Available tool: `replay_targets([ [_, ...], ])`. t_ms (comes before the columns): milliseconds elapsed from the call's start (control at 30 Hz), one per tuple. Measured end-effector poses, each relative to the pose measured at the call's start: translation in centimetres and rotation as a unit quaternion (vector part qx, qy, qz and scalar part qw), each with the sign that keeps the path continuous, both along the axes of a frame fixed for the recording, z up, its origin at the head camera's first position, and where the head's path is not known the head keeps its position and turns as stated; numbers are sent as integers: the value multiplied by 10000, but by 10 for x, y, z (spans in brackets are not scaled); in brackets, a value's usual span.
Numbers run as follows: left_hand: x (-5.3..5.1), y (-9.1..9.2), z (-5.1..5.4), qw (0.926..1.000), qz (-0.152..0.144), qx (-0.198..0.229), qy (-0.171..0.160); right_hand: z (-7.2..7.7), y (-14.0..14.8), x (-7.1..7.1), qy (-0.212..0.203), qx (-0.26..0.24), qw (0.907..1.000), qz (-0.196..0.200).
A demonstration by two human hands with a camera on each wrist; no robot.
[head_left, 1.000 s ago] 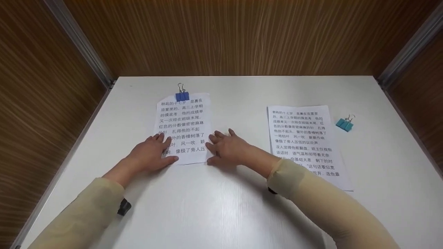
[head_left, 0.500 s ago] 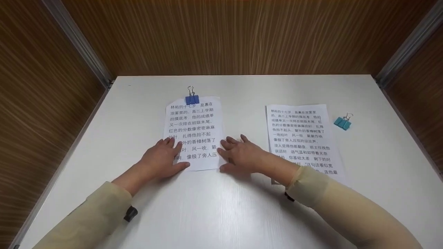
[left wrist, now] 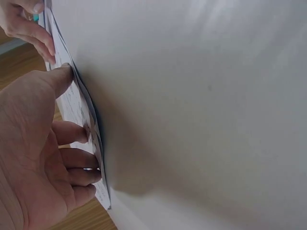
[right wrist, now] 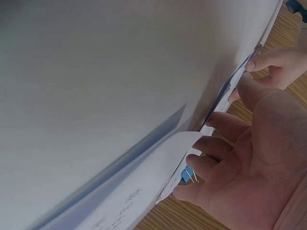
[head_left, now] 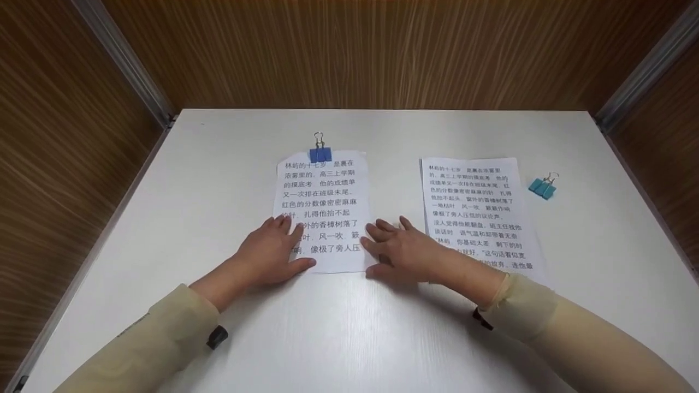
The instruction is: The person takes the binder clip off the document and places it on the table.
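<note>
A clipped stack of printed sheets lies on the table with a blue binder clip on its top edge, wire handles pointing away. My left hand rests on the stack's lower left side, thumb near the bottom edge. Against the right side of that stack my right hand touches with its fingertips. Neither hand grips anything. In the left wrist view the left fingers lie loosely bent on the paper. Seen from the right wrist, the right hand has relaxed, spread fingers along the paper's edge.
To the right lies a second stack of printed sheets, its lower part partly covered by my right forearm. Beyond it sits a teal binder clip. Wood-grain panels wall the white table at the back and sides.
Both hands have slid the clipped stack to the right, closer to the second stack. The second stack and teal clip stay in place; the head view has shifted slightly.
</note>
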State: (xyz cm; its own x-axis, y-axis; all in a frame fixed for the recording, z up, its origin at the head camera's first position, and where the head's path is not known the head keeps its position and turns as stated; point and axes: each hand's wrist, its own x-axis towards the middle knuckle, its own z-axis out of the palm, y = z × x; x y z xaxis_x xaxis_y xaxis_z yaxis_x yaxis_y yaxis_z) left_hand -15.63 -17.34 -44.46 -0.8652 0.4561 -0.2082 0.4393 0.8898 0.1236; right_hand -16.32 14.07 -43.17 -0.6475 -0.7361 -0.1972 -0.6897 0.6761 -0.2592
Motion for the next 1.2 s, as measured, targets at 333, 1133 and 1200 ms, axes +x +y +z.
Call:
replay_targets([
  [333,8,11,4,9999,-90,45,36,-1,11,12,30,-139,9998,-108],
  [1133,30,28,-1,9984,-391,224,330,-4,35,39,-54,-401,9990,-212],
  [1200,31,30,-2,9983,-411,239,337,-4,38,41,-17,-430,9989,-202],
])
